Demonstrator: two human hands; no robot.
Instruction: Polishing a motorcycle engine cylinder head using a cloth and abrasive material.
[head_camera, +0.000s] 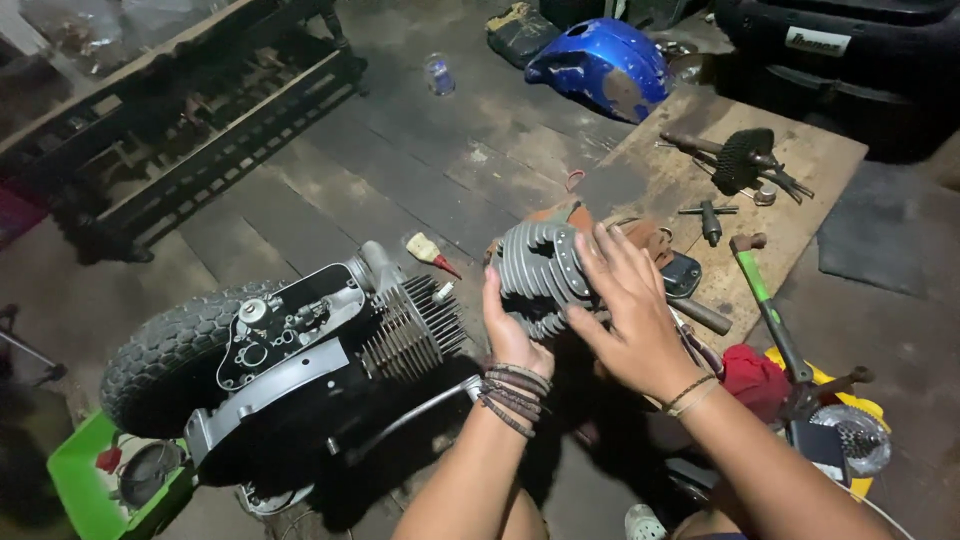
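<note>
The person holds a grey finned engine cylinder between both hands, raised off the floor. The left hand grips it from the underside and near edge, fingers wrapped around the fins; the right hand lies over the far side, fingers spread across the fins, grasping rather than clenched. Both wrists carry braided bands.

Just to the left of the left hand sits a small engine block with a second set of cooling fins facing the held part — a knobbly tyre is mounted behind it. Near the left hand's fingertips lies a small oil bottle with a red nozzle. Beyond the right hand, a wooden board carries a gear shaft and a T-handled tool. A green-handled hammer lies to the right of the right hand. A blue fuel tank rests well beyond both hands.

Judgement: the step in hand appears to be handling or inspecting the cylinder off the engine. Any next move would call for a firm two-handed grip and square alignment of the bore with the engine — the fins look easily chipped if dropped.
</note>
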